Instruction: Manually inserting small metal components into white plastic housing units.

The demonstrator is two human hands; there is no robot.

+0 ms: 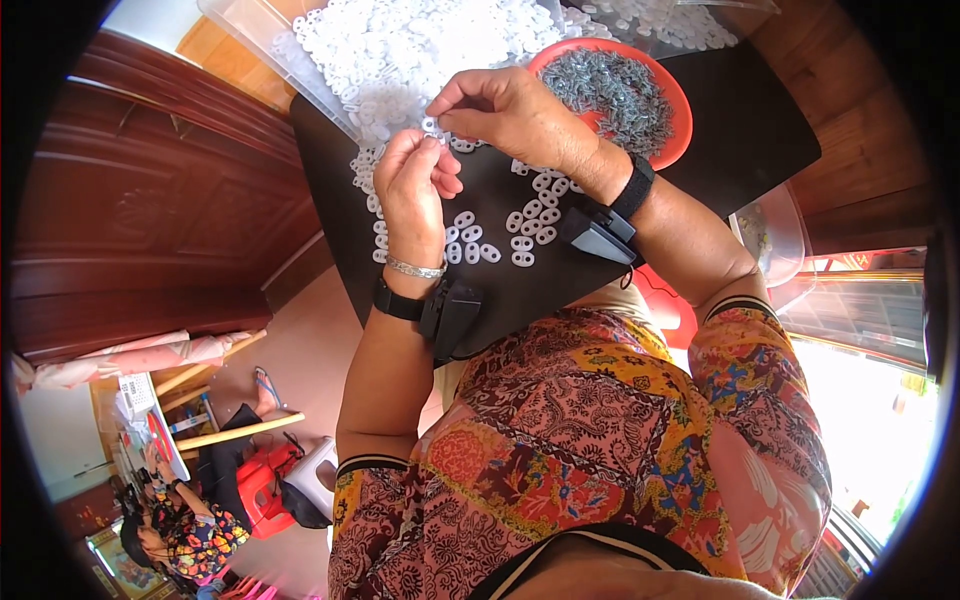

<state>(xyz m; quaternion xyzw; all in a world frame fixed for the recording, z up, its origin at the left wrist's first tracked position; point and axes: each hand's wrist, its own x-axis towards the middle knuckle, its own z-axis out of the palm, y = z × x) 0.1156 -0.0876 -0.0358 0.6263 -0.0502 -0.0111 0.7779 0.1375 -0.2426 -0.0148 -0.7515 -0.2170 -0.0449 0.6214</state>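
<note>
Over the dark table (pixel 480 300), both my hands meet at a small white oval plastic piece with holes (pixel 430 125). The thumb and fingers of my left hand (pixel 412 190) are closed on its lower end. My right hand (pixel 522 118) comes in from the right, thumb and index finger pinched at the upper end of the piece. Whatever small thing lies between those right fingertips is hidden. Below the hands lie loose groups of similar white two-hole pieces (pixel 470 235), with more pieces (pixel 533 210) beside my right wrist.
A clear bin (pixel 340 105) heaped with white pieces stands at the back. To its right sits an orange-red bowl (pixel 682 125) full of small metal screws (pixel 610 95). Another clear container (pixel 775 235) is beyond the table's right side. At lower left, another person (pixel 190 530) works near a red stool (pixel 265 490).
</note>
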